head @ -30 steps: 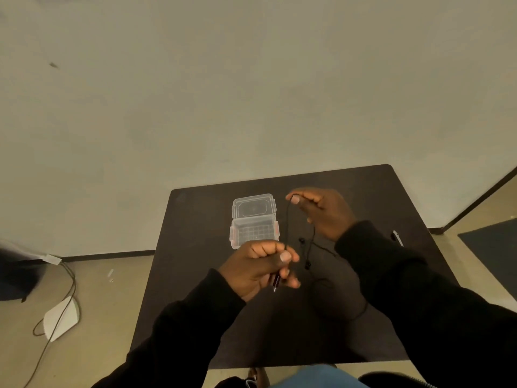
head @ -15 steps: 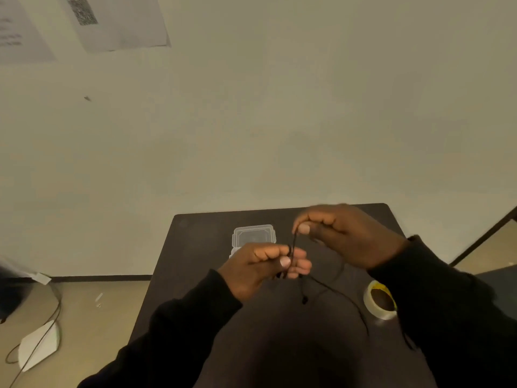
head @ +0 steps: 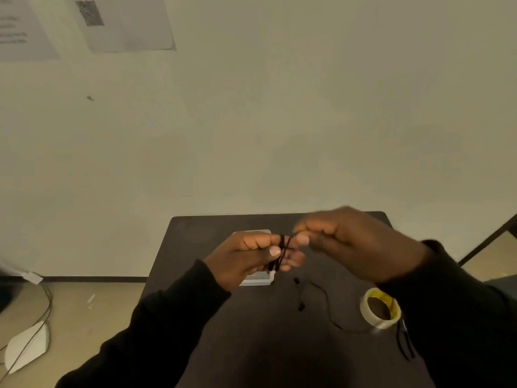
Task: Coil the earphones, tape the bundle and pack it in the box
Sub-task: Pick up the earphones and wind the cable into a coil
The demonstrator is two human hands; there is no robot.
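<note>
Black earphones [head: 281, 249] are wound in a few turns round the fingers of my left hand [head: 249, 257], which is closed on the coil above the dark table [head: 251, 345]. My right hand [head: 355, 242] pinches the cord just right of that coil and is blurred. The loose cord [head: 324, 299] hangs down to the table with the earbuds lying on it. A clear plastic box [head: 258, 280] stands behind and under my left hand, mostly hidden. A roll of clear tape [head: 379, 309] lies on the table at the right, under my right forearm.
A pair of dark scissors or tweezers [head: 404, 343] lies just in front of the tape roll. A pale wall with two paper sheets [head: 123, 22] rises behind the table. On the floor at the left lie a white object [head: 26, 348] and a cable.
The cord has been wound further round my left fingers. My right hand has come close to the left. The view tilted up, so the tape roll shows now.
</note>
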